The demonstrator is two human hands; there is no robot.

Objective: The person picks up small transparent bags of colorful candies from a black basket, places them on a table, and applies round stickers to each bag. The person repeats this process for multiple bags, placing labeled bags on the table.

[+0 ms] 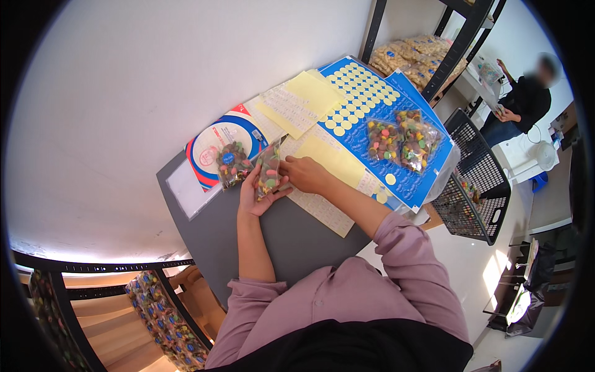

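Note:
My left hand (254, 197) holds a clear plastic bag of multicoloured candies (268, 171), tilted upright above the grey table (209, 237). Close on its right is my right hand (307, 175), fingers curled, the fingertips at the bag's edge; whether they grip it is unclear. Left of the held bag, a second candy bag (228, 173) with a round blue sticker rests on a printed paper-ream wrapper (200, 160). Several more candy bags (385, 142) lie on a blue sticker sheet (358, 128), whose pale circles show where stickers are gone.
Yellow backing sheets (302, 100) and small-label sheets (332, 216) overlap across the table. A black plastic crate (483, 190) with candy bags stands right. Black shelving (458, 51) holds bagged snacks (409, 56); another rack (162, 316) is lower left. A person (525, 100) stands beyond the crate.

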